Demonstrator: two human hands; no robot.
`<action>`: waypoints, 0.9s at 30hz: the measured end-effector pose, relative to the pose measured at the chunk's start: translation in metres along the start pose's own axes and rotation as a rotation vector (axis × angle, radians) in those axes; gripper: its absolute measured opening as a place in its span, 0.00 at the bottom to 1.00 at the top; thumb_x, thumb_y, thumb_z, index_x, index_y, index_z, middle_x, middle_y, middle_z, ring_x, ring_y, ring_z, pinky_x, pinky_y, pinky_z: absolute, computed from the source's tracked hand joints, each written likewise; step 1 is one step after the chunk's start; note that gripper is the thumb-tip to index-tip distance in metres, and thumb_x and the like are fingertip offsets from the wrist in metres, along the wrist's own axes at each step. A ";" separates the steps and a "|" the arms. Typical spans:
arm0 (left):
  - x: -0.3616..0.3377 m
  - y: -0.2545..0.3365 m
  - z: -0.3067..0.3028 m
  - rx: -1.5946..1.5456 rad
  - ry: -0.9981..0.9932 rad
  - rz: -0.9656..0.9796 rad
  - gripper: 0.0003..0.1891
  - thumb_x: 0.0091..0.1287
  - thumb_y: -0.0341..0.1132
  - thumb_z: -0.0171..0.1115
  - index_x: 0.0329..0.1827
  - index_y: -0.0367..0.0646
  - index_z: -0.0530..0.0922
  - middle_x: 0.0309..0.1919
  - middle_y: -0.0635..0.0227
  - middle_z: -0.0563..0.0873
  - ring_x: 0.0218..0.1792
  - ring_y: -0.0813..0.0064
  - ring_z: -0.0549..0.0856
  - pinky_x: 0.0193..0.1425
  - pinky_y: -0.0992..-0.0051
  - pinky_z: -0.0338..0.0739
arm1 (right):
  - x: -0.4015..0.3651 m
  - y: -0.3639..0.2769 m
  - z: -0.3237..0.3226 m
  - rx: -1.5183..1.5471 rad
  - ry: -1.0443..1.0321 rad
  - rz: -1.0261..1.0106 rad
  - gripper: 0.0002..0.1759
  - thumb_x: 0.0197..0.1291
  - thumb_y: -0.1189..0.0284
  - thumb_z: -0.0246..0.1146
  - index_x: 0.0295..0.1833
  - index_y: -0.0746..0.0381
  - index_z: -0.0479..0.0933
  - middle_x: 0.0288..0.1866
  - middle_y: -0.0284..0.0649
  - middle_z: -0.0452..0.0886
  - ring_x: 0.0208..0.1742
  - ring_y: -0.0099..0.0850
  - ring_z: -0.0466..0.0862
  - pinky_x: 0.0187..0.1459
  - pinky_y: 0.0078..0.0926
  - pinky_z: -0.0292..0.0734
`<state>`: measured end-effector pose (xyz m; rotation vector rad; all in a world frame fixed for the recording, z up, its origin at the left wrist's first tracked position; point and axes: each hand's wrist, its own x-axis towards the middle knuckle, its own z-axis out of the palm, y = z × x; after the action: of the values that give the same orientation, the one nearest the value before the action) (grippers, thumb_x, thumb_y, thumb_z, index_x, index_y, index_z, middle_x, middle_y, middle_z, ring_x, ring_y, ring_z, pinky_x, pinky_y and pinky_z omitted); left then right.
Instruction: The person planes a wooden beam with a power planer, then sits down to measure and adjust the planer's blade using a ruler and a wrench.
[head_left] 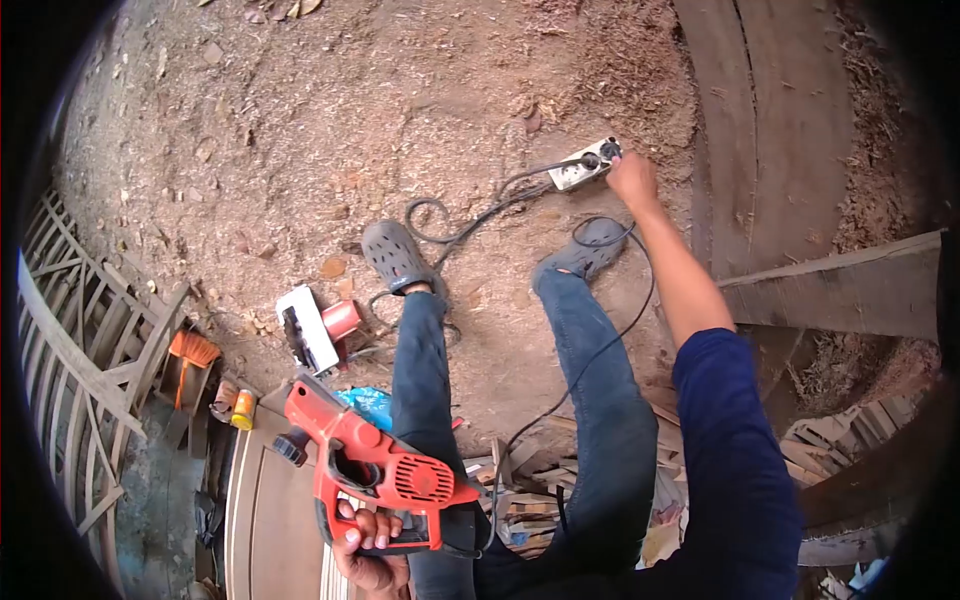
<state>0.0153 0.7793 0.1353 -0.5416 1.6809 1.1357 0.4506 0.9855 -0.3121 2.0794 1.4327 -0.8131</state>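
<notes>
Tool: red power tool point(375, 470), vented housing; lettering too small to read.
Left grip: my left hand point(365, 550) clenched on its handle, low at my side.
Right grip: my right hand point(633, 180) at the white power strip point(585, 165) on the ground point(300, 150); closure unclear.

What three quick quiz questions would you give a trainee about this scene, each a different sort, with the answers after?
1. True or false: the left hand grips the red power tool by its handle.
2. Pick one: the right hand reaches down to A) the white power strip on the ground, B) a bucket, C) a ladder.
3. Fill the gap: the person's shoes are ___ in colour.

Key: 1 true; 2 A; 3 grey.
</notes>
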 end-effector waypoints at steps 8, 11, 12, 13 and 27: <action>0.009 -0.007 0.004 -0.052 0.027 -0.008 0.14 0.68 0.32 0.56 0.55 0.45 0.69 0.22 0.77 0.70 0.23 0.81 0.74 0.40 0.72 0.75 | -0.023 0.000 -0.005 -0.052 0.163 0.028 0.17 0.69 0.63 0.61 0.44 0.67 0.86 0.43 0.61 0.87 0.48 0.60 0.87 0.51 0.53 0.82; 0.012 -0.011 0.010 -0.071 -0.015 -0.038 0.14 0.68 0.32 0.56 0.55 0.45 0.69 0.22 0.77 0.70 0.24 0.81 0.74 0.41 0.72 0.75 | -0.023 0.005 -0.010 -0.057 0.106 0.053 0.16 0.68 0.63 0.62 0.43 0.65 0.87 0.44 0.60 0.87 0.47 0.60 0.87 0.51 0.52 0.83; 0.013 -0.012 0.011 -0.077 -0.011 -0.042 0.14 0.68 0.32 0.56 0.55 0.45 0.69 0.22 0.77 0.70 0.24 0.81 0.74 0.41 0.72 0.75 | -0.022 0.009 -0.012 -0.029 0.062 0.067 0.16 0.67 0.63 0.63 0.43 0.64 0.88 0.44 0.60 0.87 0.47 0.60 0.87 0.51 0.52 0.83; 0.014 -0.013 0.011 -0.080 -0.024 -0.046 0.14 0.67 0.33 0.56 0.54 0.44 0.69 0.22 0.76 0.70 0.24 0.80 0.74 0.42 0.70 0.75 | -0.021 0.011 -0.013 -0.036 0.060 0.065 0.16 0.67 0.63 0.63 0.43 0.64 0.88 0.44 0.60 0.87 0.47 0.60 0.87 0.51 0.52 0.83; 0.019 -0.016 0.027 -0.071 -0.049 -0.100 0.15 0.65 0.31 0.57 0.53 0.45 0.68 0.23 0.74 0.70 0.26 0.77 0.73 0.44 0.68 0.74 | -0.009 0.011 0.019 -0.410 0.241 -0.471 0.19 0.70 0.69 0.54 0.32 0.61 0.88 0.34 0.49 0.89 0.37 0.45 0.91 0.39 0.41 0.87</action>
<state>0.0331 0.7989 0.1098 -0.6306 1.5596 1.1303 0.4549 0.9628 -0.3188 1.5885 2.0661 -0.3854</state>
